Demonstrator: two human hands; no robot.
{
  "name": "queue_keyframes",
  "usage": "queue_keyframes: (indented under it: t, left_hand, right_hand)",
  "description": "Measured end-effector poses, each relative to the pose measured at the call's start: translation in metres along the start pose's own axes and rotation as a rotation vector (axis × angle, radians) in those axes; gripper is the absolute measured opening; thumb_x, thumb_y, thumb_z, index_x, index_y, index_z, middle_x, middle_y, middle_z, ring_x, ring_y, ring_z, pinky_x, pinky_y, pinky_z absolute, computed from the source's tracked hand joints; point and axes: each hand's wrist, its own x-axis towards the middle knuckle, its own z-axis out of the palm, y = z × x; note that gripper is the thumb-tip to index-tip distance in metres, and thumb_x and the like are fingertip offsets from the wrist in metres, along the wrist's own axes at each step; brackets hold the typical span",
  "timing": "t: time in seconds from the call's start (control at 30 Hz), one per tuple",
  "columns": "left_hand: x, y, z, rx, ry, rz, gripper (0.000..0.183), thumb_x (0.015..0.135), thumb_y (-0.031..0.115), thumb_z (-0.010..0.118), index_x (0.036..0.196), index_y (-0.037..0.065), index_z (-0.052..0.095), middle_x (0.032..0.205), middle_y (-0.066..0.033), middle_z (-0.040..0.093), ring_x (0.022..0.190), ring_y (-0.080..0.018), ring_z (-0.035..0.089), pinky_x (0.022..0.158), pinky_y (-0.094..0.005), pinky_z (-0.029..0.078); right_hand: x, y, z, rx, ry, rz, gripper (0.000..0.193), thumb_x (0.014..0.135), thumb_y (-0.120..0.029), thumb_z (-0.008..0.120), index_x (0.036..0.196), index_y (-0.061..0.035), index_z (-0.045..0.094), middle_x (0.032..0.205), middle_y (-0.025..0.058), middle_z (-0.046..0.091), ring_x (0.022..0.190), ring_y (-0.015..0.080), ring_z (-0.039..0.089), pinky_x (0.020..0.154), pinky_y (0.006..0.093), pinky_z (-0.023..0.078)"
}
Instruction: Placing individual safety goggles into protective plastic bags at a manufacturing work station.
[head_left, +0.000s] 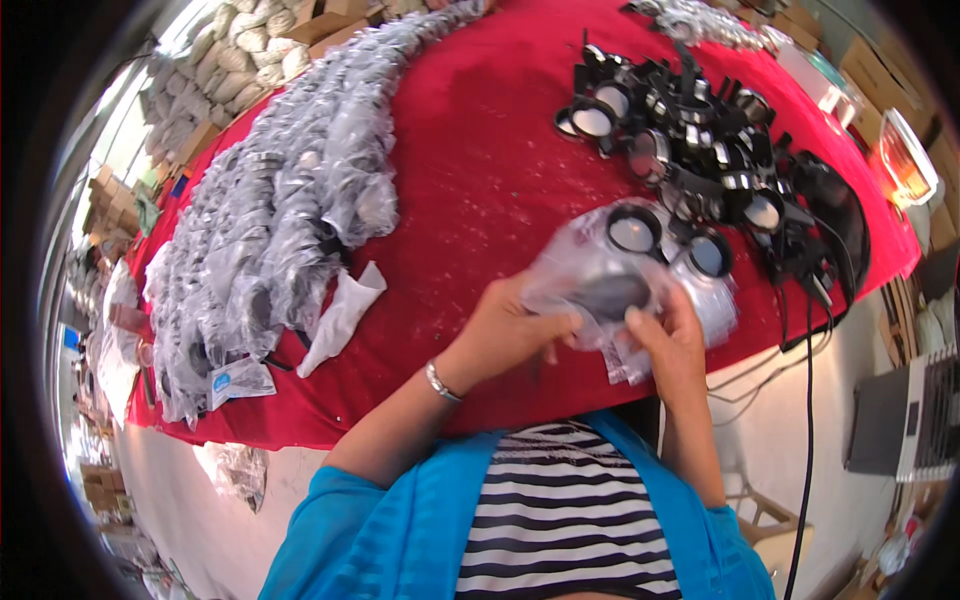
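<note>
While both hands worked near the worktop's [470, 200] near edge, right of its middle, the head view showed left hand [508, 322] and right hand [676, 345] pinched nearly closed on a clear plastic bag [553, 266]. Dark round piece [612, 293] lay between them, blurred, long axis roughly crosswise, nearer the right; whether inside the film, couldn't tell.

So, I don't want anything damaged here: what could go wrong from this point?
The crumpled clear plastic bag, pinched by the left hand and right hand, could slip or tear.

The heap of black pieces with shiny round faces is jumbled together, so moving one might drag or scratch others.

The thin black cable hangs off the red cloth-covered table, so it could snag and get tugged.
</note>
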Motion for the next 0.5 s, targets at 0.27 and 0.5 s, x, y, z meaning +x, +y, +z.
queue_keyframes:
  t: [0.27, 0.5]
  left_hand:
    - [-0.009, 0.003, -0.028, 0.109, 0.212, 0.066, 0.027, 0.089, 0.011, 0.056, 0.113, 0.000, 0.057, 0.092, -0.0071, 0.062, 0.068, -0.0117, 0.063, 0.052, -0.0223, 0.051]
    - [-0.012, 0.029, 0.001, 0.757, 0.227, 0.618, 0.042, 0.078, 0.013, 0.066, 0.117, 0.002, 0.051, 0.110, -0.0150, 0.057, 0.080, -0.0219, 0.063, 0.064, -0.0326, 0.051]
  right_hand:
    - [-0.002, -0.012, 0.004, 0.077, 0.200, 0.019, 0.013, 0.084, -0.006, 0.060, 0.096, -0.0011, 0.059, 0.079, 0.0028, 0.059, 0.060, 0.0062, 0.053, 0.047, 0.0186, 0.045]
    - [-0.009, 0.001, 0.013, -0.490, 0.063, -0.272, 0.009, 0.078, -0.004, 0.062, 0.085, -0.0013, 0.057, 0.071, 0.0057, 0.058, 0.057, 0.0087, 0.051, 0.049, 0.0241, 0.041]
